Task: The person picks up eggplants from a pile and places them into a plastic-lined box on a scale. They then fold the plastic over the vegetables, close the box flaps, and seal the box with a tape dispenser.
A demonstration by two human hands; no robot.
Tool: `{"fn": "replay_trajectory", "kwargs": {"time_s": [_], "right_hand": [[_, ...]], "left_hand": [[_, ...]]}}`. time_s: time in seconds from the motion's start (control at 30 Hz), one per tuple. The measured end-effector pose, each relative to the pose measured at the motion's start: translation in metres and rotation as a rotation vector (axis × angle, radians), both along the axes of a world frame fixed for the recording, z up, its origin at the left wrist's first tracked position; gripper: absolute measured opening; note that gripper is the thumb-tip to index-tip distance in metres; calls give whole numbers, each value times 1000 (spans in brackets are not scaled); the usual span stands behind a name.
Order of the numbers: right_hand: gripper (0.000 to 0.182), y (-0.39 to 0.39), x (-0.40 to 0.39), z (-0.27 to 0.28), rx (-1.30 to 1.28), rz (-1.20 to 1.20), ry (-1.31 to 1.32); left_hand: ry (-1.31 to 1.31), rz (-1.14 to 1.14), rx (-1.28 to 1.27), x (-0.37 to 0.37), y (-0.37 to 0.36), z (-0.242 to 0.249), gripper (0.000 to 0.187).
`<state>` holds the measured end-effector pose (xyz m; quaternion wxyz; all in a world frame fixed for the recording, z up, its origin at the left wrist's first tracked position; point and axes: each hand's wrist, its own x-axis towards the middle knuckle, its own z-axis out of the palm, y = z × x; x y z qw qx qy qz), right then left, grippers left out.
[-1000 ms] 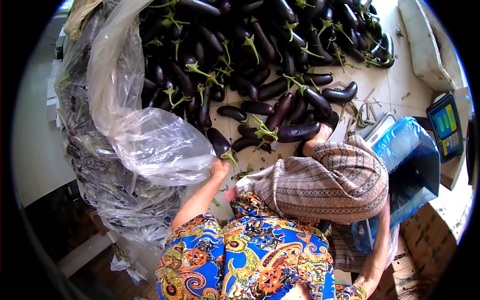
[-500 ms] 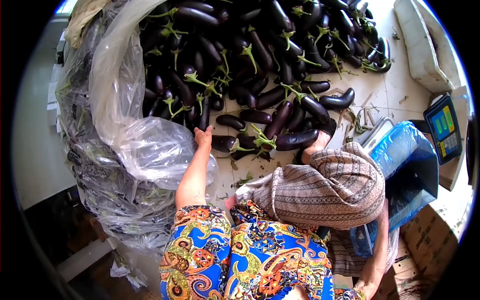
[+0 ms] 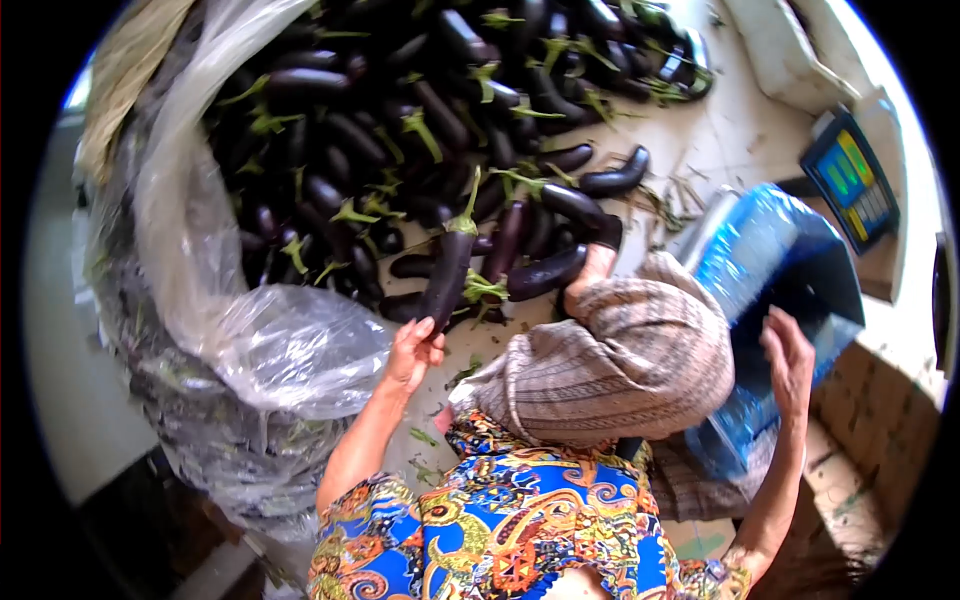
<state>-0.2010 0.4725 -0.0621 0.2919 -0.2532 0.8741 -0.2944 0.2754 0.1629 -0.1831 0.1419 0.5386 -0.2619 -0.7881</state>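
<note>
My left hand (image 3: 413,352) grips the blunt lower end of a long dark eggplant (image 3: 447,278), its green stem pointing up and away from me. More eggplants (image 3: 548,272) lie loose on the floor just beyond it, in front of a big heap (image 3: 340,140). On the other side, my right hand (image 3: 790,350) hovers by the mouth of a dark bin lined with a blue plastic bag (image 3: 765,245). Its fingers are slightly bent and apart, and nothing shows in them. The bin's inside is mostly in shadow.
A large clear plastic sack (image 3: 300,350) bulges along the left. To the right stand a scale display (image 3: 850,180), a white foam box (image 3: 785,50) and a cardboard box (image 3: 880,400). My cloth-covered leg (image 3: 630,370) is between my hands. Stem scraps litter the floor.
My left hand has lifted an eggplant from the heap's edge and drawn it nearer. My right hand has risen from low beside the bin to its opening. The view has shifted.
</note>
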Motion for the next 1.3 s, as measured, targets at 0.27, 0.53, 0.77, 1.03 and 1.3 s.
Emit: {"fn": "replay_trajectory", "kwargs": {"time_s": [0.27, 0.53, 0.77, 1.03, 1.3], "right_hand": [[42, -100, 22, 152, -255, 451, 857], [88, -28, -22, 119, -45, 161, -307], [73, 32, -26, 46, 300, -225, -237], [70, 37, -42, -51, 497, -401, -32], [71, 26, -23, -100, 875, 131, 394]], "left_hand": [[144, -919, -852, -248, -68, 161, 50], [837, -1364, -1545, -426, 7, 184, 65], [612, -1173, -1207, -455, 23, 117, 43], [266, -959, -822, -386, -28, 38, 28], [16, -914, -629, -294, -34, -50, 33]]}}
